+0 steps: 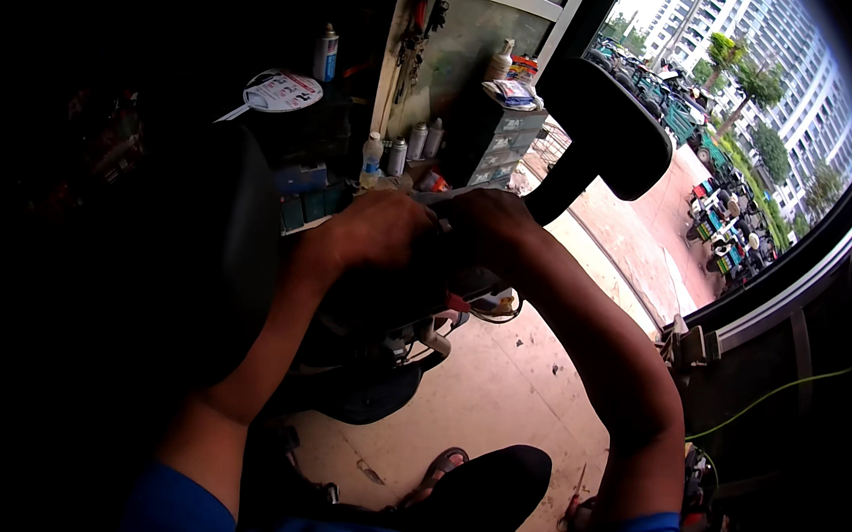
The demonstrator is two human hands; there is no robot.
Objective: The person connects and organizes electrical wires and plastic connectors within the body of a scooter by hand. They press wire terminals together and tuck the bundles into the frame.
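The left hand [382, 228] and right hand [492, 226] curl atop the dark machine [405, 346]; shadow hides what they grip. Beyond the left hand stand a clear bottle [371, 161], contents unclear, and spray cans [417, 143].

left grip [387, 226] close beside right grip [490, 223]

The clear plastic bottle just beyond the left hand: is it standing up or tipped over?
Standing upright: the clear plastic bottle has its narrow neck and pale cap pointing up, beyond the left hand.
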